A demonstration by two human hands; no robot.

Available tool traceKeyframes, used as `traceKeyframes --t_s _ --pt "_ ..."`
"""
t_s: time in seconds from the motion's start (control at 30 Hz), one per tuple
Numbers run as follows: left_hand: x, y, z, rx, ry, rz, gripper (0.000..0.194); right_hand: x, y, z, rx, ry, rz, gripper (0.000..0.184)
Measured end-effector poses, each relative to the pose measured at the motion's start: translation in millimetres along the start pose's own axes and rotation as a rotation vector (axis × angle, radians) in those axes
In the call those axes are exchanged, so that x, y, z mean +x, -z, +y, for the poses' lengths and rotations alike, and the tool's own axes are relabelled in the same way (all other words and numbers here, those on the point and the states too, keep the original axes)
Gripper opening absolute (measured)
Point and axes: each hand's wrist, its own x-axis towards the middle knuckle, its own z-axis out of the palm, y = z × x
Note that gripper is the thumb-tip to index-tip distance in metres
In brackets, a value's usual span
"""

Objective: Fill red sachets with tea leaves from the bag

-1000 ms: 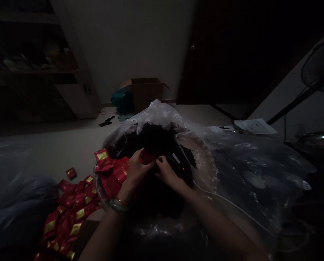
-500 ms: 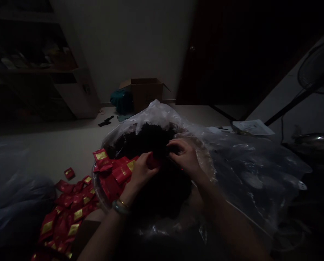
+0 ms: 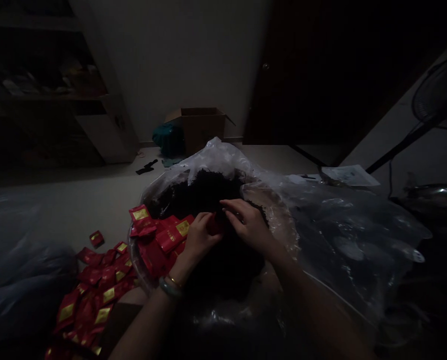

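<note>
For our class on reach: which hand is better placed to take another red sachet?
Probably the left hand: it lies beside the red sachets, while the right hand is farther off, over the dark leaves.

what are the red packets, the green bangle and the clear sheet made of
The red packets look like glossy foil-type plastic film, judging by their shine and crisp edges. The green bangle looks like polished stone, perhaps jade, though smooth glass would look similar in this light. The clear sheet seems to be thin plastic, shiny and crinkled.
</note>
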Motion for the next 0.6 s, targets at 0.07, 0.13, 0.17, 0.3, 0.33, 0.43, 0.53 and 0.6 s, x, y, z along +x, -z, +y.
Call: traceKeyframes --t_s 0.07,0.13,0.17,0.3,0.33,0.43,0.53,0.6 --pt "-0.3 0.4 0.9 -0.007 0.017 -0.016 0.045 -1.0 -2.1 -2.3 -0.032 0.033 -0.076 0.033" --pt "-0.8 0.8 0.9 -0.017 0.030 -0.035 0.046 -1.9 -3.5 -5.1 -0.070 0.038 -0.170 0.036" --pt "-1.0 0.9 0.5 -0.024 0.035 -0.040 0.048 -2.1 -3.5 -6.1 -0.088 0.034 -0.198 0.037" --pt "0.0 1.6 -2.0 -0.075 0.039 -0.031 0.056 0.1 0.3 -1.4 -0.069 0.029 -0.099 0.037" --pt "0.8 2.2 -2.6 -0.100 0.038 -0.037 0.057 0.8 1.6 2.4 -0.063 0.041 -0.068 0.037" --pt "3.8 6.4 -3.4 -0.201 0.052 -0.107 0.059 1.4 5.6 16.5 -0.135 0.112 -0.118 0.034" --pt "5.8 12.8 -1.4 -0.338 0.111 -0.222 0.069 0.5 9.9 26.4 -0.231 0.134 -0.236 0.028" --pt "6.0 16.5 1.8 -0.457 0.164 -0.297 0.075 0.6 12.5 28.4 -0.242 0.125 -0.282 0.024"
